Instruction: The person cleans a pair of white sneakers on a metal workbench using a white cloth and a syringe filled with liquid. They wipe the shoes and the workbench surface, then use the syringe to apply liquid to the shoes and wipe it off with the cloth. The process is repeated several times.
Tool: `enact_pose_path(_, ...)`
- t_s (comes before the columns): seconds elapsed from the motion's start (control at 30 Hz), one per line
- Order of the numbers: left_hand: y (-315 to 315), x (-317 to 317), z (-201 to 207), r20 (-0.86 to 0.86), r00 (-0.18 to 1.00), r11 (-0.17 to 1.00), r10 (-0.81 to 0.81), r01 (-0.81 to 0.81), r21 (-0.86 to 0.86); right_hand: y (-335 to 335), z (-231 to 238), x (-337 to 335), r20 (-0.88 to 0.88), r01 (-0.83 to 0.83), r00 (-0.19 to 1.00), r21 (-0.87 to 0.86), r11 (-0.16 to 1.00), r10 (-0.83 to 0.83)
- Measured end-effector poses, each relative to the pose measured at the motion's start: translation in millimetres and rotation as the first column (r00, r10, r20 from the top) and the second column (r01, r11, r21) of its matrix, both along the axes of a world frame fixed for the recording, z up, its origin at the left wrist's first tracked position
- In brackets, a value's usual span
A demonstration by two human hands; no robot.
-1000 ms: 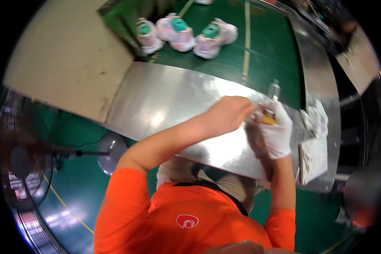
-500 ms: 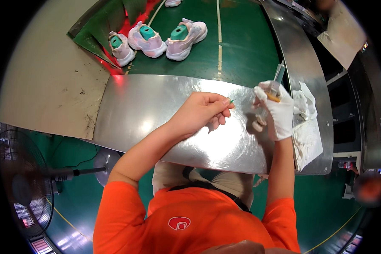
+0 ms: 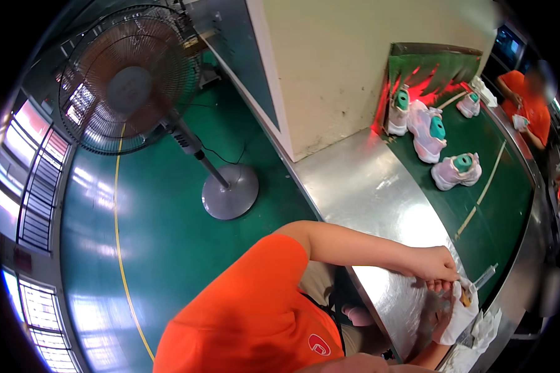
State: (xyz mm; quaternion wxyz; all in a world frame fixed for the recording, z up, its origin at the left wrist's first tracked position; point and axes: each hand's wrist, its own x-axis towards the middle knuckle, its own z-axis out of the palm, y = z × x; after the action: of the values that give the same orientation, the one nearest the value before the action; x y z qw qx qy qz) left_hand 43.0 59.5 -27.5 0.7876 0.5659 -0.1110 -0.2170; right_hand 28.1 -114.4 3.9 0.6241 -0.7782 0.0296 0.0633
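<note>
Over the metal tabletop, my right hand [image 3: 459, 317] in a white glove is closed around a clear syringe [image 3: 486, 275], whose barrel sticks out past the fingers. A yellow-brown piece [image 3: 466, 298] shows at the glove's fingers. My bare left hand [image 3: 434, 263] is closed, its fingertips right beside the gloved hand. Whatever those fingertips pinch is hidden from view. White crumpled cloth or paper [image 3: 485, 329] lies next to the right hand.
Pale shoes with green inserts, such as the nearest shoe [image 3: 454, 173], stand on a green belt [image 3: 479, 217] beyond the metal tabletop [image 3: 354, 180]. Red light glows by a green strip curtain [image 3: 429, 71]. A pedestal fan [image 3: 130, 87] stands left. A co-worker in orange [image 3: 532, 93] is far right.
My view has swung left, bringing the fan and floor further in. My left hand has come up to the gloved right hand; the small green piece at its fingertips no longer shows.
</note>
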Motion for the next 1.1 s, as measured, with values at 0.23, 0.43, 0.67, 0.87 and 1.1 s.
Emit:
enact_pose_path(0.23,2,-4,1,0.032,0.999,0.999,0.042,-0.042,-0.002,-12,-17,11,0.003,0.012,1.000,0.023,1.000,-0.012)
enact_pose_path(0.43,5,-3,7,0.052,0.997,0.998,-0.058,0.059,-0.031,-60,-70,34,0.038,-0.241,0.970,0.269,0.932,0.240)
enact_pose_path(0.67,8,-5,13,0.005,0.993,0.991,-0.114,0.115,-0.064,-53,-36,32,0.021,-0.242,0.962,0.530,0.813,0.273)
enact_pose_path(0.87,10,2,16,-0.002,0.992,0.974,0.126,-0.124,-0.191,-39,-34,27,-0.212,0.018,0.973,0.443,0.897,0.085)
enact_pose_path(1.1,7,7,15,0.098,0.981,0.968,0.165,-0.142,-0.207,-19,-36,7,-0.236,-0.117,0.939,0.462,0.879,0.249)
